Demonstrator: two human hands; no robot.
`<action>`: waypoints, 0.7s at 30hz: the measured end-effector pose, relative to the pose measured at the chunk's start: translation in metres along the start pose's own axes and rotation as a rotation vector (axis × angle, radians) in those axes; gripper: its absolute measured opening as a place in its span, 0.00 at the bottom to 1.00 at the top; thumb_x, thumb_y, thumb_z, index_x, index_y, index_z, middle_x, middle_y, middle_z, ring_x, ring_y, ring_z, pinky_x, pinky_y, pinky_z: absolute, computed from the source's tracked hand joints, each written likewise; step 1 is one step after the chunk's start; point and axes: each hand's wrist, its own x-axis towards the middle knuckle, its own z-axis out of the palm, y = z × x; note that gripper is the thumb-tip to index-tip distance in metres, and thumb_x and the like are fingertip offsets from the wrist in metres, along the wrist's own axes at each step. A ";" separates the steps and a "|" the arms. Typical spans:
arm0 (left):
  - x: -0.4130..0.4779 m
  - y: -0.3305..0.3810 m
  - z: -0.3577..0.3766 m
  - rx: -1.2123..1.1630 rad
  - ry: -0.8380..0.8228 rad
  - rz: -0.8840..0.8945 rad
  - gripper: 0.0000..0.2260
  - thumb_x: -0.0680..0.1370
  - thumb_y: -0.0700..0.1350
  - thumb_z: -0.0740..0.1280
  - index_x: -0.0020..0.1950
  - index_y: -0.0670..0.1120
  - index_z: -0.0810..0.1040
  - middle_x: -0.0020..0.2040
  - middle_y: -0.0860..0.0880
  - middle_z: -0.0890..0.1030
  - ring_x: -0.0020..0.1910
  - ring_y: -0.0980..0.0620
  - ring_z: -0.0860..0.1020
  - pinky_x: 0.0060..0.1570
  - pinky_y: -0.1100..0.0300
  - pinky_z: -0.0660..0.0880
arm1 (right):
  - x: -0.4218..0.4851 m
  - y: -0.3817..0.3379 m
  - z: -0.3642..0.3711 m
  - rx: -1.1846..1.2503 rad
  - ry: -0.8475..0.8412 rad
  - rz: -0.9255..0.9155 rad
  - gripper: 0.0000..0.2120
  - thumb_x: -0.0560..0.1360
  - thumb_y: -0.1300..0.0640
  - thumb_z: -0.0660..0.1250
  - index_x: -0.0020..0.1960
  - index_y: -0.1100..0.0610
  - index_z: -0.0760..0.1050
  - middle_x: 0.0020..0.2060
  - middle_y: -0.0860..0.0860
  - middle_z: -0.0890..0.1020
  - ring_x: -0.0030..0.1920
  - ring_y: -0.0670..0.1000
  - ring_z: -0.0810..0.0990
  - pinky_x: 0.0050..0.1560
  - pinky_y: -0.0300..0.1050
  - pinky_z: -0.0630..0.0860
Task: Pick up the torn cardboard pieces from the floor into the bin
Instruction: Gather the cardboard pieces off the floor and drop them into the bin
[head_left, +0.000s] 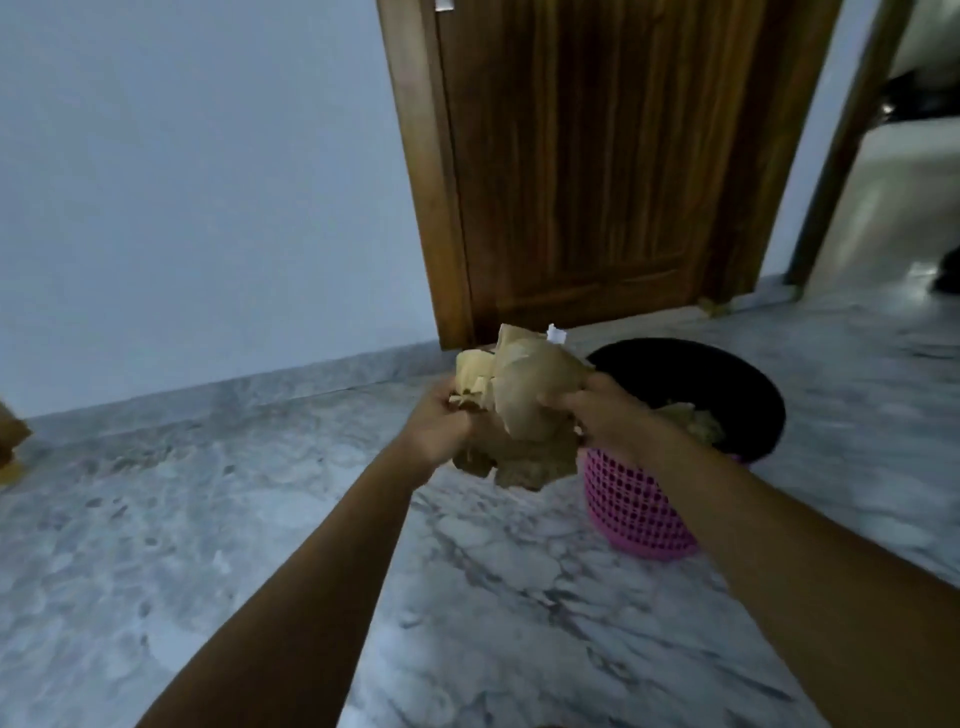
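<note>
Both hands are up in front of the camera with a big bunch of torn cardboard pieces (524, 410) squeezed between them. The left hand (439, 428) has the left side of the bundle, fingers curled tight around the crumpled lower bits. The right hand (605, 413) has the right side, fingers (558, 400) closed over the edge of the biggest tan piece. So neither hand is open at all, both are clamped on the same wad.

The bundle is off the floor, held in the air just left of the bin (639, 514), with its right edge overlapping the bin's rim from this angle. Can't really tell if it's actually over the opening or just short of it. The bin is a pink mesh basket with a black liner bag (727, 374) folded over the top, and there's already some brownish cardboard (696, 421) sitting inside it, partly hidden behind the right wrist.

The bin stands on a grey-white marble floor (260, 519), near a wooden door (582, 171) at the back. A light blue wall (208, 182) runs along the left. At the far left edge of the frame there's another brown piece of something (10, 441) down by the floor, probably more cardboard, but it's cut off so hard to say. There's a little white scrap (556, 333) poking out the top of the bundle too.
</note>
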 end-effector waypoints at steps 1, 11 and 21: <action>0.025 0.007 0.026 0.004 -0.049 0.030 0.12 0.74 0.37 0.71 0.57 0.46 0.80 0.51 0.45 0.83 0.49 0.48 0.83 0.49 0.49 0.82 | 0.009 0.002 -0.030 0.016 0.055 -0.034 0.24 0.74 0.53 0.75 0.69 0.55 0.75 0.62 0.52 0.81 0.61 0.56 0.80 0.63 0.59 0.77; 0.190 0.016 0.175 0.158 -0.112 0.178 0.26 0.66 0.49 0.76 0.63 0.54 0.74 0.57 0.53 0.81 0.57 0.51 0.79 0.57 0.43 0.78 | 0.046 0.015 -0.187 -0.420 0.497 -0.338 0.21 0.77 0.53 0.71 0.68 0.49 0.73 0.55 0.43 0.78 0.59 0.47 0.78 0.54 0.36 0.72; 0.212 -0.018 0.188 0.513 -0.263 -0.016 0.29 0.76 0.44 0.69 0.76 0.51 0.66 0.70 0.44 0.71 0.66 0.43 0.72 0.61 0.54 0.73 | 0.054 0.052 -0.231 -0.794 0.367 0.076 0.37 0.73 0.61 0.71 0.78 0.50 0.62 0.75 0.54 0.65 0.71 0.57 0.68 0.61 0.43 0.70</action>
